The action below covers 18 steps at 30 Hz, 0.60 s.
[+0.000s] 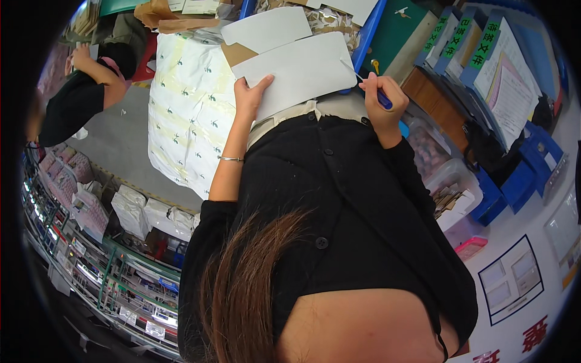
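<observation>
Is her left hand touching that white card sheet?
Touching. The head view shows the left hand with fingers laid over the edge of the white card sheet.

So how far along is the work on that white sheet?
Done: little shows; the white sheet looks blank, with a second sheet lying beyond it. In hand: the left hand grips its edge while the right hand holds a blue tool, tip at the sheet's edge. Left: cannot tell how much.

White card [302, 69], blue-handled tool [384, 100], green-patterned white bag [187, 109]
</observation>
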Available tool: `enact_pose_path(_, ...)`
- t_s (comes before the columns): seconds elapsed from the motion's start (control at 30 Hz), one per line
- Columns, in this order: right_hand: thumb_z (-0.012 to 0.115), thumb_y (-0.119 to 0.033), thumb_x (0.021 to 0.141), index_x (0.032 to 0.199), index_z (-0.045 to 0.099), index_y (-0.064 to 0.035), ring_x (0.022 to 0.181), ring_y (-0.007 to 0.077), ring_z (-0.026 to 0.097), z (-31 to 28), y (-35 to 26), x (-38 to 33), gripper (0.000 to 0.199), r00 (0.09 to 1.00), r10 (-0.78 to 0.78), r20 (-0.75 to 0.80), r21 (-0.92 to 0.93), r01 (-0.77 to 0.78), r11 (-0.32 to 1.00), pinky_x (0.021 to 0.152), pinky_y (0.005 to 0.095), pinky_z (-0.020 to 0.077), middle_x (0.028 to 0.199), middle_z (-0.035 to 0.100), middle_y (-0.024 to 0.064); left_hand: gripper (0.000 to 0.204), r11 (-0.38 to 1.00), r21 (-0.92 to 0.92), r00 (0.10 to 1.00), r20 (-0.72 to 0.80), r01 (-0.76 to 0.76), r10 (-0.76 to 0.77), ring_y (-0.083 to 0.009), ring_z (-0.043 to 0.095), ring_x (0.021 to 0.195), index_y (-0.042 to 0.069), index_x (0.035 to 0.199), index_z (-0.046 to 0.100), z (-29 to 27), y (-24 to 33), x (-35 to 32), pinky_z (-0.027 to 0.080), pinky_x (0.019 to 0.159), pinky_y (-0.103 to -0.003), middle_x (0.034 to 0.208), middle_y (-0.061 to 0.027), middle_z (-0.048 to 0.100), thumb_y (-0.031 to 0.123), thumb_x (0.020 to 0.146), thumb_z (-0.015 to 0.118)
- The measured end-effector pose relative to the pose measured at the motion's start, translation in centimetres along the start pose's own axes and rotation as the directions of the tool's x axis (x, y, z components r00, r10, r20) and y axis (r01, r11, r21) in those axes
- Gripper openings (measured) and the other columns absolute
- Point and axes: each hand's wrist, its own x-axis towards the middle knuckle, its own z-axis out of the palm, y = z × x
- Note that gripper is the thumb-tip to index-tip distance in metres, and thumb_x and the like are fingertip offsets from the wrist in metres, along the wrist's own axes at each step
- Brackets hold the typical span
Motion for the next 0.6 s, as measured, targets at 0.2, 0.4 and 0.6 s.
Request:
enact_pose_path(0.2,0.06,0.005,0.073,0.056,0.046,-0.0015,0.044,0.015,0.039,0.0,0.0,-0.1,0.023,1.0,-0.002,-0.014,-0.009,0.002,1.0,0.043,0.0236,0.0337,0.054,0.052,0.0037,0.031,1.0,-0.001,1.0,0.008,-0.027,0.027,-0.0133,0.05,0.049,-0.005,0.071,0.05,-0.1,0.0,0.0,0.045,0.043,-0.022,0.062,-0.01,0.054,0.014,0.067,0.075)
enact_pose_path(0.4,0.061,0.003,0.072,0.056,0.046,-0.0016,0.043,0.0155,0.038,1.4,1.9,0.1,0.023,0.997,0.0,0.078,-0.077,0.006,0.997,0.043,0.0248,0.0321,0.053,0.05,0.0039,0.032,0.996,0.004,0.995,0.037,-0.093,0.093,-0.0136,0.051,0.049,-0.007,0.071,0.052,0.1,0.8,-0.4,0.045,0.043,-0.022,0.061,-0.0109,0.055,0.015,0.067,0.075)
enact_pose_path(0.6,0.06,0.001,0.075,0.058,0.054,0.0004,0.044,0.0116,0.043,1.2,3.2,0.3,0.018,0.993,0.011,0.116,-0.129,0.004,0.992,0.044,0.0211,0.0343,0.053,0.056,0.0029,0.032,0.988,0.111,0.992,0.078,-0.109,0.1,-0.0142,0.053,0.049,-0.009,0.073,0.053,0.4,2.0,-1.1,0.046,0.043,-0.022,0.062,-0.0128,0.057,0.015,0.068,0.074)
